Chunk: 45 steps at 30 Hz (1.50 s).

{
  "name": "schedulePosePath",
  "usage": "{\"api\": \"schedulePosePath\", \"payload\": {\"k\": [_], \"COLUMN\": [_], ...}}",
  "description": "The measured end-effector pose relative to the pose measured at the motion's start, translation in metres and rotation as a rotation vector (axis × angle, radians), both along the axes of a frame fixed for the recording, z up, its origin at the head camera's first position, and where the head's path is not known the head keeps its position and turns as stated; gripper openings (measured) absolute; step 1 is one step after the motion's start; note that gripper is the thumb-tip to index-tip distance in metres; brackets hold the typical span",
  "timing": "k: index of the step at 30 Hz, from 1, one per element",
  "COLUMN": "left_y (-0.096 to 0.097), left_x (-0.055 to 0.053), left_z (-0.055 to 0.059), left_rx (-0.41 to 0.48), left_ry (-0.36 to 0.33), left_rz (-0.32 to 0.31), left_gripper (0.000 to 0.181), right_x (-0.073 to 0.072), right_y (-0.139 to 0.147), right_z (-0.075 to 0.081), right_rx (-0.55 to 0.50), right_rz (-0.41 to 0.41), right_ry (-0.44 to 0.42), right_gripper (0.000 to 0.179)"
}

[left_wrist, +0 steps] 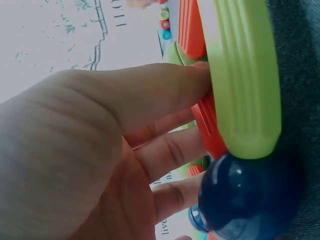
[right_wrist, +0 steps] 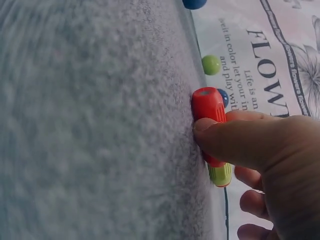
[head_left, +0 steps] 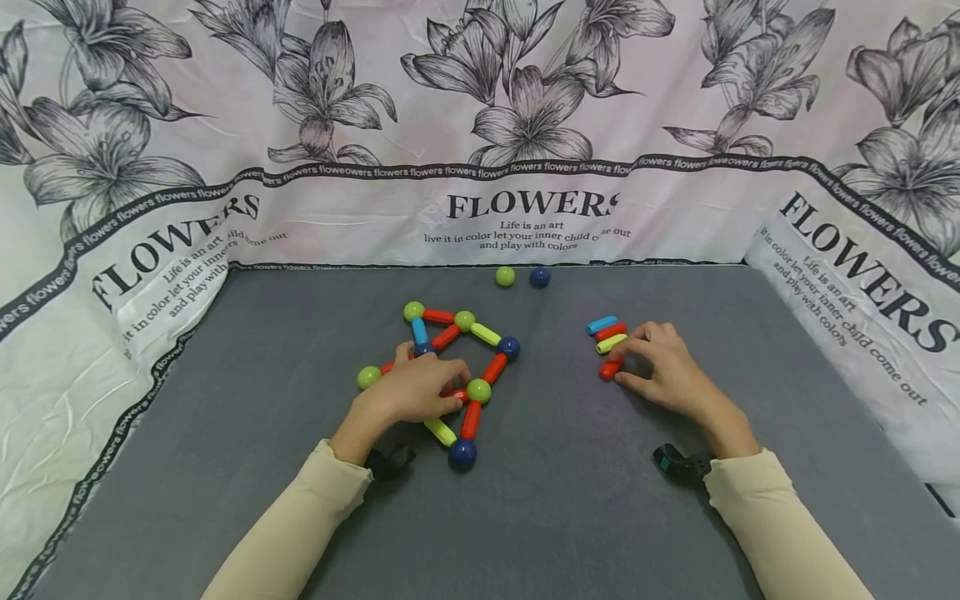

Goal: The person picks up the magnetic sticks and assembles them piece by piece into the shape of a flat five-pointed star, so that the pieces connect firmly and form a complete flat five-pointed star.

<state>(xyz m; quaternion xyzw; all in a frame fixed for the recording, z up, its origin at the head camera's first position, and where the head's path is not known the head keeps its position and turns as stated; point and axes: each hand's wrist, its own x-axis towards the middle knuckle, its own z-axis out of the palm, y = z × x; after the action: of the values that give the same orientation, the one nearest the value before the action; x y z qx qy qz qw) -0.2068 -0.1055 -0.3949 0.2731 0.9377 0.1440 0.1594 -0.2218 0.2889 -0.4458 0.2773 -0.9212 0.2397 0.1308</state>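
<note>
My left hand (head_left: 412, 387) lies over a flat frame of magnetic rods and balls, its thumb and fingers pinching a red rod (left_wrist: 210, 127) within it. Beside that rod, a yellow-green rod (left_wrist: 245, 80) meets a dark blue ball (left_wrist: 250, 195). A green ball (head_left: 478, 391) joins several red rods by the fingertips. Part of the frame is hidden under the hand. My right hand (head_left: 671, 367) pinches another red rod (right_wrist: 209, 106) between thumb and fingers, close to the table. Just beyond it lie a yellow-green rod (head_left: 611, 343), a red rod (head_left: 611, 331) and a blue rod (head_left: 602, 324).
A loose green ball (head_left: 506, 276) and a dark blue ball (head_left: 539, 277) sit at the back of the grey table (head_left: 555, 500). Behind rises a flower-printed cloth (head_left: 360, 217), which also runs along both sides.
</note>
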Motion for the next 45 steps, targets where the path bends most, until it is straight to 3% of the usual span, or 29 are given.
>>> {"api": "schedulePosePath", "payload": {"k": [8,13,20,25,29,34,39,43,45], "left_y": [0.001,0.001,0.002,0.008,0.015,0.02,0.021,0.023,0.024], "left_x": [0.0,0.0,0.001,0.003,0.003,0.004,0.007,0.008,0.009], "left_z": [-0.002,-0.002,-0.002,-0.007,-0.016,-0.021,-0.021,-0.021,-0.021], "left_rx": [-0.014,-0.014,-0.003,0.065,0.099,0.101,0.086,0.07,0.055], "left_ry": [-0.002,0.002,0.0,0.024,0.098,0.137,0.156,0.171,0.181], "left_rz": [0.003,-0.004,-0.004,-0.001,-0.025,-0.052,-0.04,-0.027,-0.022], "left_gripper": [0.023,0.022,0.028,0.042,0.045,0.031,0.021,0.02,0.022], "right_x": [0.003,0.009,0.016,0.017,0.019,0.021,0.019,0.011,0.004], "right_y": [-0.009,-0.033,-0.092,-0.127,-0.14,-0.143,-0.139,-0.119,-0.102], "right_z": [0.007,0.001,-0.008,-0.008,-0.008,-0.01,-0.01,-0.006,-0.004], "right_rx": [0.082,-0.02,-0.167,-0.174,-0.145,-0.151,-0.176,-0.249,-0.264], "right_rz": [-0.005,0.072,0.223,0.261,0.253,0.229,0.243,0.25,0.213], "right_ry": [-0.072,-0.112,-0.283,-0.263,-0.239,-0.235,-0.258,-0.275,-0.231], "right_gripper": [0.025,0.023,0.021,0.02,0.018,0.019,0.021,0.022,0.02]}}
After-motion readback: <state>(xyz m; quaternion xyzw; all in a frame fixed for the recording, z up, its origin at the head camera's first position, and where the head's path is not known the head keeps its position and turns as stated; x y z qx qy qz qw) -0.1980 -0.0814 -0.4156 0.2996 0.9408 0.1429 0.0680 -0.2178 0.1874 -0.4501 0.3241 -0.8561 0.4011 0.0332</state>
